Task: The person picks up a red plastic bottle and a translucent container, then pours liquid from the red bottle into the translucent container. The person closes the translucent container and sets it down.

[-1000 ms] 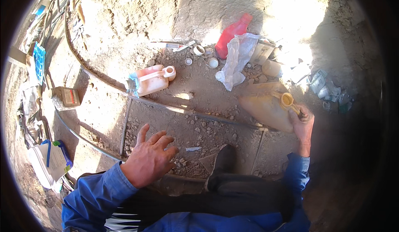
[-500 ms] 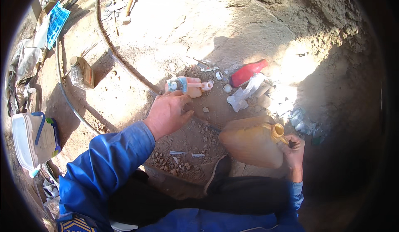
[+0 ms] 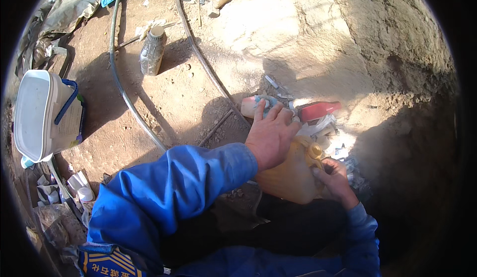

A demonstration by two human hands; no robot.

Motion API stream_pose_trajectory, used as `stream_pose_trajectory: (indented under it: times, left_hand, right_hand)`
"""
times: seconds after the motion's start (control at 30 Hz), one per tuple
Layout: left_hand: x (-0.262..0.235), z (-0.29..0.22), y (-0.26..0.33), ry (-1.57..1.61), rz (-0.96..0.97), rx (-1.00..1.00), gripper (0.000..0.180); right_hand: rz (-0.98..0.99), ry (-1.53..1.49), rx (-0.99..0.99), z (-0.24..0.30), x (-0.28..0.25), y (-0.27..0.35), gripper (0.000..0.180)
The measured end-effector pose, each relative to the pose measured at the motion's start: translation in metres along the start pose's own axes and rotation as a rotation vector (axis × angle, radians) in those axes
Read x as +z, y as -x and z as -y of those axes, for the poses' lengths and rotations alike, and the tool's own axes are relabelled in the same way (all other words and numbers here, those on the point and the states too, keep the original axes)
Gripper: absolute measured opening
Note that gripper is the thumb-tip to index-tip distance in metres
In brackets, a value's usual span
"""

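My right hand (image 3: 338, 180) grips a dirty yellow plastic jerrycan (image 3: 288, 180) near its neck, with the thumb in front. The can is tilted above my dark-trousered legs, its round mouth facing up. My left hand (image 3: 273, 135) reaches across the can's upper left side, fingers stretched forward and slightly apart. Just beyond the fingertips lies a pinkish plastic bottle (image 3: 248, 106) with a blue cloth-like piece (image 3: 268, 100) on it. The hand hides the bottle's right end, and whether the fingers touch it is unclear. A red bottle (image 3: 320, 110) lies on the dirt farther right.
Crumpled clear plastic (image 3: 320, 126) lies beyond the jerrycan. A hose (image 3: 198, 53) and a grey pipe (image 3: 124, 93) run over the dirt. At left stand a white bucket (image 3: 35, 113) and a capped clear bottle (image 3: 152, 53). A hammer (image 3: 226, 1) lies farther off; a rough earth bank (image 3: 397, 38) rises right.
My view has shifted, so the ground things sit elsewhere in it. My left hand has moved right, its fingers straighter, close against the jerrycan. My right hand still holds the can.
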State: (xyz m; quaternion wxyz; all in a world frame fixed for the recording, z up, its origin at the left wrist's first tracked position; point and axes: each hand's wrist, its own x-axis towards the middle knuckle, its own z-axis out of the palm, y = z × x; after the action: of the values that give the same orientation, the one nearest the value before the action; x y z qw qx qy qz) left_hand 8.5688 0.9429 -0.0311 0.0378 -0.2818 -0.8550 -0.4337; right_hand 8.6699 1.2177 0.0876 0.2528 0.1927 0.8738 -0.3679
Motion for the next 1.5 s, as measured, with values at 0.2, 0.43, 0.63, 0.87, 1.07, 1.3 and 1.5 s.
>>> stream_pose_trajectory:
  times: [0.2, 0.43, 0.63, 0.87, 1.07, 1.3, 1.5]
  left_hand:
    - [-0.014, 0.015, -0.002, 0.001, -0.122, -0.086, 0.050]
    - [-0.012, 0.049, 0.003, -0.161, -0.123, -0.187, 0.060]
    - [-0.007, 0.062, 0.005, -0.299, 0.064, -0.301, 0.071]
    - [0.016, 0.073, -0.020, -0.408, 0.104, -0.216, 0.085]
    - [0.025, 0.044, -0.033, -0.359, 0.323, -0.274, 0.103]
    - [0.035, 0.037, -0.048, -0.345, 0.417, -0.353, 0.113]
    - [0.090, 0.038, -0.096, -0.465, 0.425, -0.259, 0.120]
  right_hand:
    - [0.232, 0.173, -0.107, 0.031, 0.020, -0.029, 0.020]
    - [0.505, 0.027, -0.194, 0.008, 0.037, -0.060, 0.027]
    - [0.727, 0.036, -0.237, 0.009, 0.047, -0.077, 0.025]
    - [0.761, -0.061, -0.333, -0.039, 0.064, -0.091, 0.029]
    - [0.899, -0.017, -0.465, -0.063, 0.063, -0.102, 0.045]
    - [1.074, -0.042, -0.604, -0.082, 0.062, -0.121, 0.045]
    - [1.128, -0.058, -0.716, -0.091, 0.057, -0.141, 0.046]
